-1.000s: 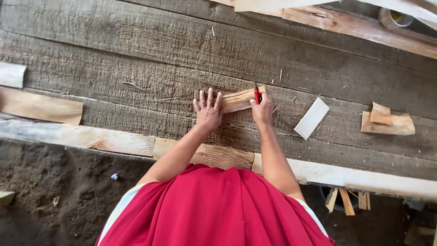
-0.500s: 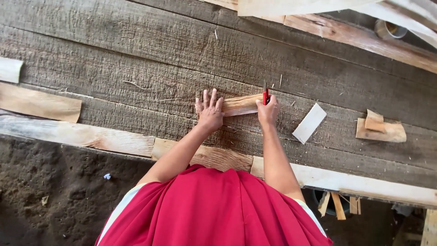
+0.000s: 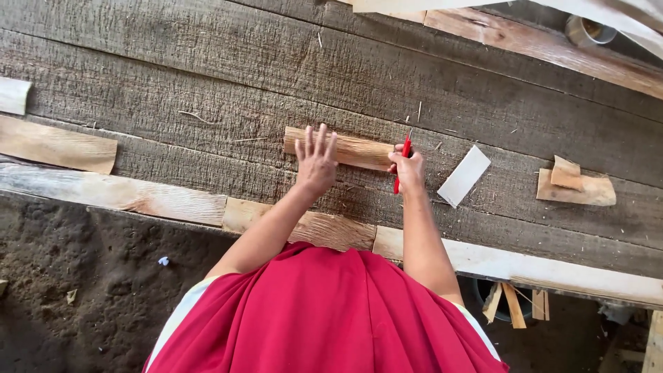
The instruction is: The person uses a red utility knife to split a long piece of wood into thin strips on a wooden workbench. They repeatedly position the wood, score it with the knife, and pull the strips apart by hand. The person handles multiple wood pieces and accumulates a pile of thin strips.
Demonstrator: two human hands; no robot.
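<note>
A short light wooden piece (image 3: 359,149) lies flat on the grey plank workbench (image 3: 207,76). My left hand (image 3: 315,162) presses on its left half with the fingers spread. My right hand (image 3: 409,169) sits at the piece's right end and grips a red pencil (image 3: 403,155), whose tip points up past that end. Both forearms reach out from a red garment at the bottom of the view.
A small pale rectangular offcut (image 3: 464,176) lies right of my right hand. Two stacked wood scraps (image 3: 574,184) sit farther right. Rough boards (image 3: 55,144) lie at the left, a long board edges the bench front, and a metal can (image 3: 588,29) stands top right. Dirt floor is below.
The wooden piece has shifted and now lies more level, showing past my left hand on the left. My left hand's fingers spread wider. My right hand with the pencil moved slightly at the right end.
</note>
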